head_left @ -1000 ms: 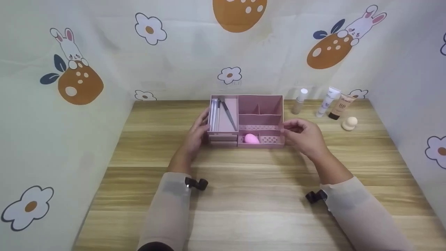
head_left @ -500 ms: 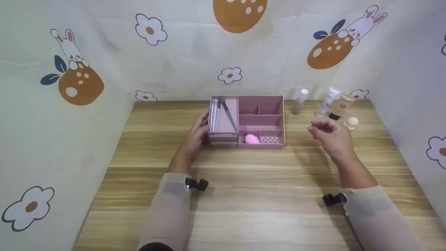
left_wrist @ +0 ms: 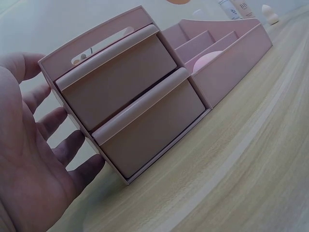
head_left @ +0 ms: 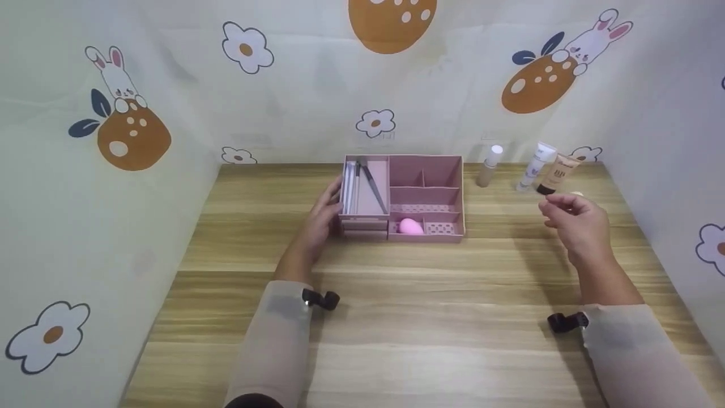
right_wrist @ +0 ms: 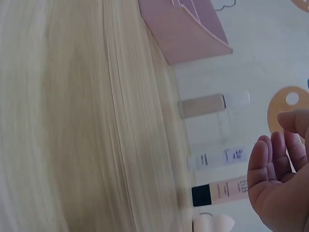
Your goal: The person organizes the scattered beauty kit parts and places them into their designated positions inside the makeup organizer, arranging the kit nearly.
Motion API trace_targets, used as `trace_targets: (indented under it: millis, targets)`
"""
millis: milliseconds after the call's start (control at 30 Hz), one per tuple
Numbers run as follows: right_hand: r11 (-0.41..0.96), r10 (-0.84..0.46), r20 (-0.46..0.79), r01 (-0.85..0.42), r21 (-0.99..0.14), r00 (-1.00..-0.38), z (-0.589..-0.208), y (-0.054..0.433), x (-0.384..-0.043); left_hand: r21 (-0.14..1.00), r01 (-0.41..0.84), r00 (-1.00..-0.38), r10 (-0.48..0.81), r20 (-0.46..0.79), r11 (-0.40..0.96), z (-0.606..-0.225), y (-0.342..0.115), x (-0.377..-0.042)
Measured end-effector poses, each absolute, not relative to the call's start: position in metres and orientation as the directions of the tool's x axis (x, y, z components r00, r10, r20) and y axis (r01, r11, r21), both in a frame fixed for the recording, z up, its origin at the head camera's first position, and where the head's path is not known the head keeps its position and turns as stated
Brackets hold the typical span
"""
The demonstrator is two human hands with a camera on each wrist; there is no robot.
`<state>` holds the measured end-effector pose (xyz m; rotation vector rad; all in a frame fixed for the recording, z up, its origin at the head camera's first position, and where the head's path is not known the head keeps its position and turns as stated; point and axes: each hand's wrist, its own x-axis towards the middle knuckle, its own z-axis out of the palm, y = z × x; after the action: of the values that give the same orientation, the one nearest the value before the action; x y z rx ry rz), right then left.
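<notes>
A pink desk organizer (head_left: 426, 238) with two drawers (left_wrist: 120, 79) stands at the back middle of the table. My left hand (head_left: 317, 224) rests against its left side; in the left wrist view the extended fingertips touch the side wall. Several slim pens or brushes (head_left: 371, 184) lie in its top left tray, and a pink egg-shaped makeup sponge (head_left: 410, 226) sits in a front compartment. My right hand (head_left: 580, 226) hovers at the right with fingers loosely bent and nothing in them. It partly covers a pale makeup sponge (right_wrist: 212, 223) and is near the BB cream tube (head_left: 558, 174).
A bottle with a white cap (head_left: 489, 165) stands right of the organizer. Between it and the BB cream is a white tube (head_left: 535, 166). Patterned sheeting (head_left: 306, 113) surrounds the wooden table (head_left: 419, 317) at the back and sides.
My right hand has left the organizer's right edge and moved right, over to the pale sponge and tubes. The left hand stays at the organizer's left side.
</notes>
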<state>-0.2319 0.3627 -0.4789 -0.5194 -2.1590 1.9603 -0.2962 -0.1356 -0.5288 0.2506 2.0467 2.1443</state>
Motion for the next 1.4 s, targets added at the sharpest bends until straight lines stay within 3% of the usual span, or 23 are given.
trace_targets:
  millis: [233,367,767,1033,1400]
  targets:
    - [-0.218,0.395,-0.188,0.106,-0.97,-0.899,-0.478,0.386,-0.234,0.998,-0.008,-0.972,0.235,0.007,-0.062,-0.528,-0.135,-0.295]
    - [-0.292,0.439,-0.221,0.094,-0.952,-0.871,-0.479,0.399,-0.237,0.998,-0.003,-0.97,0.242,0.013,-0.065,-0.528,-0.135,-0.296]
    - [-0.244,0.503,-0.271,0.166,-0.955,-0.821,-0.485,0.425,-0.247,0.997,-0.002,-0.968,0.249,0.017,-0.075,-0.527,-0.135,-0.295]
    - [-0.178,0.511,-0.338,0.287,-0.941,-0.79,-0.489,0.437,-0.259,0.998,-0.001,-0.97,0.242,0.014,-0.061,-0.527,-0.135,-0.296]
    - [-0.231,0.473,-0.431,0.364,-0.903,-0.769,-0.498,0.445,-0.272,0.997,0.015,-0.967,0.252,0.032,-0.07,-0.529,-0.135,-0.296]
